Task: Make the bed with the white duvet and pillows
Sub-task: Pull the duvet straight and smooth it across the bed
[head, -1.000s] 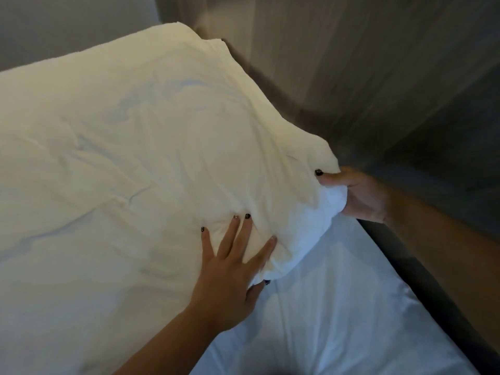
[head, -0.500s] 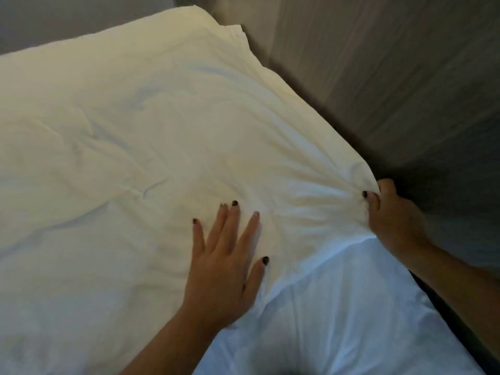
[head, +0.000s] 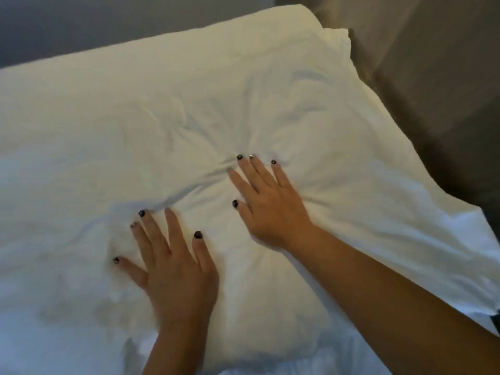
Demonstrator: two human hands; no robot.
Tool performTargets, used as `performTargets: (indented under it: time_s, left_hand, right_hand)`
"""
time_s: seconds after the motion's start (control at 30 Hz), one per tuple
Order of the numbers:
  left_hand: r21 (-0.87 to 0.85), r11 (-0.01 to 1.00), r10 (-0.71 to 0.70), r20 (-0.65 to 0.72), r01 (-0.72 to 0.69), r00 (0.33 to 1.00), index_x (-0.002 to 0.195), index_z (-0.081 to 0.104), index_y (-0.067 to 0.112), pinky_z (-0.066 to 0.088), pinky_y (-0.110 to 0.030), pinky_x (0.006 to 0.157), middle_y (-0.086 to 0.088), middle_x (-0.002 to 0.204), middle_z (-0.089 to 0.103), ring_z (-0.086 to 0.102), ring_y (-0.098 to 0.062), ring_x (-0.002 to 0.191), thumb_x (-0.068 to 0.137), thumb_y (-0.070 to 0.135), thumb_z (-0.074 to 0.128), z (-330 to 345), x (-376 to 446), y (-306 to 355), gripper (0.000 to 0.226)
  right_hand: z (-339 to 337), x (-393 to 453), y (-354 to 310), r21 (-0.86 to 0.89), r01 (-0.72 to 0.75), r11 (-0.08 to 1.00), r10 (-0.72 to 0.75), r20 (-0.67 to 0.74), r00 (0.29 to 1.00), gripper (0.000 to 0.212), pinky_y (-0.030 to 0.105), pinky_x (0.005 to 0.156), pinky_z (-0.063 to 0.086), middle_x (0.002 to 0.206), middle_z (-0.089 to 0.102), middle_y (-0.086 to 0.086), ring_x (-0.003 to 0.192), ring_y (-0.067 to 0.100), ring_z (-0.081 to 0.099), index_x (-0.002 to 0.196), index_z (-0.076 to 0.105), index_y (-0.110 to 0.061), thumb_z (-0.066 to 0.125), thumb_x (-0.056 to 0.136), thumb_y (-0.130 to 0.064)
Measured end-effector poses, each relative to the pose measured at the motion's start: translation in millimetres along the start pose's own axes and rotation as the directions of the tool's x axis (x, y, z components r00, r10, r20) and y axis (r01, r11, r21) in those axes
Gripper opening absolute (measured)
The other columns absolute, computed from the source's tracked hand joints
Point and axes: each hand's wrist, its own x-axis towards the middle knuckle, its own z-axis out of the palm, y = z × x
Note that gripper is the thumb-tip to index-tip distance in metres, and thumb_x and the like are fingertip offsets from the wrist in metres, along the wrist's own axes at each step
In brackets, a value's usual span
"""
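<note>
Both hands lie flat on a large white pillow that fills most of the view. The left hand presses down with its fingers straight and spread, palm on the cloth, holding nothing. The right hand lies just beyond and to the right of it, its fingers also straight and fanned out, flat against the cloth with nothing pinched. All visible nails are dark.

Between the two sets of fingertips the pillowcase is bunched into a line of creases, and folds fan out from the right fingertips toward the pillow's far edge. The filling bulges up around both palms. Past the fingertips the pillow runs up to a dark headboard along the top of the view. To the right of the right fingers, the pillow's edge drops toward a brown-grey wall, and its near right corner sticks out flat under the right forearm. Behind the wrists, at the bottom of the view, a strip of paler white sheet shows on the bed, with the pillow's near edge resting on it.
</note>
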Motion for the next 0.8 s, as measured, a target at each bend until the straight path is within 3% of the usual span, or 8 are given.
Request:
performTargets:
  time_s: [0.13,0.3,0.5,0.6,0.67,0.73,0.8]
  left_hand:
    - [0.044,0.999,-0.027,0.003,0.027,1.0,0.156,0.023,0.013,0.005,-0.067,0.115,-0.01,0.164,0.013,0.006,-0.03,0.152,0.097,0.041,0.031,16,5,-6,0.065]
    - [0.039,0.999,-0.026,0.097,0.022,0.995,0.156,0.022,0.011,0.001,-0.067,0.115,-0.005,0.164,0.013,0.006,-0.026,0.152,0.091,0.037,0.035,29,11,-6,0.071]
    - [-0.03,0.999,0.02,0.173,-0.015,0.985,0.151,0.034,0.007,0.006,-0.068,0.114,-0.007,0.163,0.018,0.018,-0.03,0.15,0.086,0.04,0.043,15,17,-3,0.073]
    - [-0.106,0.986,0.145,0.162,-0.129,0.976,0.149,0.04,0.01,0.007,-0.064,0.114,-0.006,0.162,0.021,0.023,-0.028,0.148,0.079,0.045,0.05,-2,17,-14,0.079]
    - [-0.206,0.945,0.288,0.163,-0.253,0.944,0.149,0.04,0.015,0.007,-0.053,0.116,-0.006,0.162,0.023,0.023,-0.025,0.149,0.077,0.046,0.052,-15,29,-40,0.079]
    - [-0.298,0.886,0.4,0.103,-0.355,0.911,0.149,0.039,0.015,0.007,-0.039,0.119,-0.007,0.162,0.022,0.021,-0.021,0.149,0.082,0.04,0.052,-26,54,-79,0.073]
    - [-0.328,0.835,0.482,0.049,-0.442,0.875,0.15,0.037,0.012,0.009,-0.034,0.12,-0.009,0.161,0.022,0.02,-0.02,0.149,0.089,0.033,0.049,-39,89,-135,0.066]
  right_hand:
    - [10,1,4,-0.053,-0.036,0.998,0.033,-0.066,0.997,0.06,0.05,0.119,0.013,0.16,0.022,0.009,0.148,0.024,0.019,0.151,0.031,-0.015,0.036,0.098,-0.042]
    - [14,2,-7,-0.156,-0.09,0.984,0.093,0.006,0.996,0.061,0.053,0.119,0.012,0.162,0.016,0.01,0.15,0.025,0.012,0.153,0.024,-0.011,0.028,0.1,-0.042]
    - [3,13,-19,-0.231,-0.118,0.966,0.147,0.113,0.983,0.064,0.057,0.117,0.014,0.16,0.018,0.012,0.148,0.029,0.02,0.152,0.024,-0.007,0.022,0.098,-0.041]
    - [5,13,-26,-0.228,-0.191,0.955,0.22,0.113,0.969,0.066,0.058,0.116,0.018,0.159,0.022,0.011,0.145,0.029,0.026,0.152,0.028,-0.007,0.011,0.1,-0.045]
    - [9,17,-41,-0.198,-0.311,0.929,0.33,0.072,0.941,0.068,0.058,0.115,0.017,0.16,0.022,0.01,0.146,0.029,0.024,0.152,0.026,-0.008,0.008,0.099,-0.047]
    - [17,33,-73,-0.112,-0.479,0.871,0.483,0.008,0.876,0.068,0.06,0.113,0.016,0.16,0.021,0.013,0.146,0.033,0.021,0.152,0.021,-0.006,0.012,0.098,-0.046]
    - [27,53,-118,0.023,-0.612,0.79,0.612,-0.076,0.787,0.069,0.062,0.114,0.015,0.159,0.018,0.018,0.145,0.038,0.017,0.152,0.014,-0.004,0.017,0.096,-0.044]
